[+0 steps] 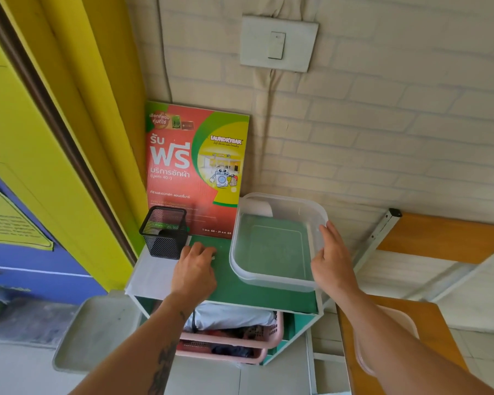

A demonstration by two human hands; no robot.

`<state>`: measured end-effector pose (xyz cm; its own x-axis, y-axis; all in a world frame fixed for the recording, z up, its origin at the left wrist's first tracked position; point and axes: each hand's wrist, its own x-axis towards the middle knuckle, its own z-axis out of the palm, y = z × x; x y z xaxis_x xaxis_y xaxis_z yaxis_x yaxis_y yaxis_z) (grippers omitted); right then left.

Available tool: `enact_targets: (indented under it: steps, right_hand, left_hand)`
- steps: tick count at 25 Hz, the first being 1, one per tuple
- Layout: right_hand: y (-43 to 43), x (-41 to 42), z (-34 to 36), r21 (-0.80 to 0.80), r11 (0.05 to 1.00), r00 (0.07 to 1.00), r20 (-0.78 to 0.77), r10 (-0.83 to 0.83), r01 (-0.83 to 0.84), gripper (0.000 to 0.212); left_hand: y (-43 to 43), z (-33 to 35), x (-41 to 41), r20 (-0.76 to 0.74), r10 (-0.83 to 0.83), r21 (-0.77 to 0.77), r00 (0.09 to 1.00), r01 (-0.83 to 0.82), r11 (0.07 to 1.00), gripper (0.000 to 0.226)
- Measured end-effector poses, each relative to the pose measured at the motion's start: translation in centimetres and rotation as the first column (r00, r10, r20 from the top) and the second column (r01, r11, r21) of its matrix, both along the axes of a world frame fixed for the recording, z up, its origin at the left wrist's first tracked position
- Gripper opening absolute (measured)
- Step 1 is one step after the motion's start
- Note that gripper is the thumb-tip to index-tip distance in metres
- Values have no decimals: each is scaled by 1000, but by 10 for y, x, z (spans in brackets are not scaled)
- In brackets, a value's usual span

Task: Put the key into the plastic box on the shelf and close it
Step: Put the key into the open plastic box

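Note:
A clear plastic box [271, 246] stands open and empty on the green top of a small shelf [268, 297], against the brick wall. My right hand [332, 260] grips the box's right rim, thumb over the edge. My left hand [194, 269] rests on the shelf top just left of the box, fingers curled. A small metallic bit, apparently the key [213, 257], shows at its fingertips; most of it is hidden. A translucent lid [408, 323] lies on the wooden table at right, partly under my right forearm.
A black mesh pen cup [164, 235] stands at the shelf's back left, and a red laundry poster [194, 166] leans on the wall behind it. Pink baskets [240, 337] of cloth sit on the lower shelf. A yellow door frame [77, 138] lies left, a light switch [277, 44] above.

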<state>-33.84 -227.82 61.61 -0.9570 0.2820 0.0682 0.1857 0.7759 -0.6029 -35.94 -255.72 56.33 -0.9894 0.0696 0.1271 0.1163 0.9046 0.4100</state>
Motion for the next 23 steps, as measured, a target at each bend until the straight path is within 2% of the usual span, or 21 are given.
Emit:
enact_targets:
  steps: [6,8,11,13,15,19,23]
  right_hand:
    - [0,1,4,14,1000,1000,24,19,-20,63]
    - [0,1,5,12,1000,999,33,20,-20,64]
    - [-1,2,7,6,1000,999,46,19,-19,66]
    - [-2,3,9,4,1000,998,57,10,-10,68]
    - [-2,4,10,3,1000,998,66,18,-18,67]
    - [-1,3,8,-6,1000,997,67,30,-30,68]
    - [-1,3,13,11,998,996,64,54,-55,67]
  left_hand:
    - [6,5,-2,17,29,121,999,-31,992,29]
    - [7,13,-3,-13,62,234,998,-58,971,28]
    - [15,40,-8,-81,199,447,977,-143,883,28]
    - [27,65,-15,-134,259,516,957,-156,843,26]
    - [45,87,-22,-165,206,516,965,-93,851,24]
    - [87,97,-29,-161,-15,443,987,86,893,25]
    - [111,87,-32,-55,-51,435,997,71,898,27]
